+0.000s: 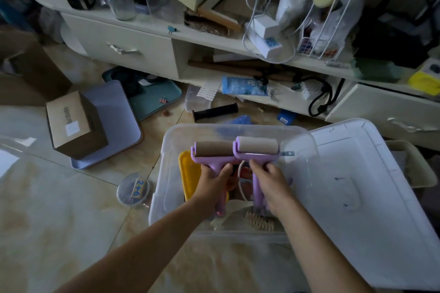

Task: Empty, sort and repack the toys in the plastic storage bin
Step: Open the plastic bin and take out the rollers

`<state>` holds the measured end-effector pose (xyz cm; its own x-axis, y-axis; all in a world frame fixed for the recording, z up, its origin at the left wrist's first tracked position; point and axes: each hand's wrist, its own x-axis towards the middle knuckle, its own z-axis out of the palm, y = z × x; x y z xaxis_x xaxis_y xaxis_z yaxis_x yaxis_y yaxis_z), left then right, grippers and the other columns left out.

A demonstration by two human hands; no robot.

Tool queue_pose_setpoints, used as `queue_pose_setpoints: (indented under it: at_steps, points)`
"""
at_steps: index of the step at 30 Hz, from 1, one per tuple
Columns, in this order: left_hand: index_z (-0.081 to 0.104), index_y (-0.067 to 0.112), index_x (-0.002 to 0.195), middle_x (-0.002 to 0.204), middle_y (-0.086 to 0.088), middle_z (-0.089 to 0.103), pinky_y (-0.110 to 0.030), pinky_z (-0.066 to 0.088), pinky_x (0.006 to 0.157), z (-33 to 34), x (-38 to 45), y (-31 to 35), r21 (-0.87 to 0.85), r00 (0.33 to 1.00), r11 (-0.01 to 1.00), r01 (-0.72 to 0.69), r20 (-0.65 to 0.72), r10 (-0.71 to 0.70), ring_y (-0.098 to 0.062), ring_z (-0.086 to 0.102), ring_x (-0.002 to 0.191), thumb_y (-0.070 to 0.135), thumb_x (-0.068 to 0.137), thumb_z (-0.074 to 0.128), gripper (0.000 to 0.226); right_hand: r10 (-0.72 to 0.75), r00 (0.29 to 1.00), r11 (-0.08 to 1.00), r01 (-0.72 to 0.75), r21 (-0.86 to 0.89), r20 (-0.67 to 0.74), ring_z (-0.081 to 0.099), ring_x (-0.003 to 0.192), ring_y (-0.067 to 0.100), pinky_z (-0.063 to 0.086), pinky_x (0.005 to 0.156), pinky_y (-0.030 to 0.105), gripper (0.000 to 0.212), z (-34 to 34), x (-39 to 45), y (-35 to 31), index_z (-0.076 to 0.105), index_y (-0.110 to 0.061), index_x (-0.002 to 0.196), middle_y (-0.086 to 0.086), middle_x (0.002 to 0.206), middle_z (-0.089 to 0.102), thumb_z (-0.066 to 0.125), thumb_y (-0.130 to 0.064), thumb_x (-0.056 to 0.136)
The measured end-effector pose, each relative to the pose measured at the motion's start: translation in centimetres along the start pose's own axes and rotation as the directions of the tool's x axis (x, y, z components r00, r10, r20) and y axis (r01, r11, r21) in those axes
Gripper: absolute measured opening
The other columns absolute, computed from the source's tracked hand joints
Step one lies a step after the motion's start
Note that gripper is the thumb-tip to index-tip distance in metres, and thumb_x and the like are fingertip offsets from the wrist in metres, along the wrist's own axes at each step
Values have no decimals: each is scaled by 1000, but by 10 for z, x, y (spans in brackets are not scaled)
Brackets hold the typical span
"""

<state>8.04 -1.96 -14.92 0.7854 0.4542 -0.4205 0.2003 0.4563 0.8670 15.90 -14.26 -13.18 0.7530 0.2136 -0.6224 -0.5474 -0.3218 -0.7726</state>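
A clear plastic storage bin stands on the tiled floor in front of me. Above it, my left hand grips the handle of a purple toy roller with a brown drum. Beside it, my right hand grips the handle of a second purple roller with a pale drum. Both rollers are upright and side by side. Inside the bin lie a yellow tray, a white cord and a wooden comb-like piece.
The bin's white lid lies right of it. A round tub marked 2+6 sits on the floor at left, with a cardboard box on a lilac tray behind. A black handle grip lies before the cluttered cabinet.
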Motion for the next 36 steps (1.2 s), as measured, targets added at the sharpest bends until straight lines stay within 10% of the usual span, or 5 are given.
queue_pose_setpoints:
  at_steps: [12,19,29,36]
  points:
    - [48,21,124,106,-5,74,-35,57,84,2,2,1,-22,990,999,27,137,-23,-22,70,104,9,90,68,42,106,994,988,-103,112,-21,67,92,40,59,73,54,47,54,4,19,50,-16,119,28,105,63,53,-45,82]
    - [46,14,132,113,-14,71,-40,57,88,2,2,7,37,981,999,26,193,-33,-26,69,107,-4,86,70,55,105,994,896,-109,430,33,70,68,18,57,58,27,22,54,-17,-4,69,-10,90,9,75,71,50,-17,98]
    - [43,4,127,95,-9,65,-23,56,69,-18,-33,47,185,979,970,-159,158,130,-9,71,83,-19,79,61,56,-77,989,996,83,40,-124,62,104,33,50,98,48,39,93,-63,-29,59,-7,123,16,115,66,54,-30,91]
    - [58,16,92,74,-3,63,-26,50,55,-36,-82,28,192,971,970,-147,217,104,-8,60,63,9,71,61,22,-208,946,977,189,-96,-250,56,118,39,43,96,38,33,95,-107,-2,57,-2,121,22,128,62,54,-20,93]
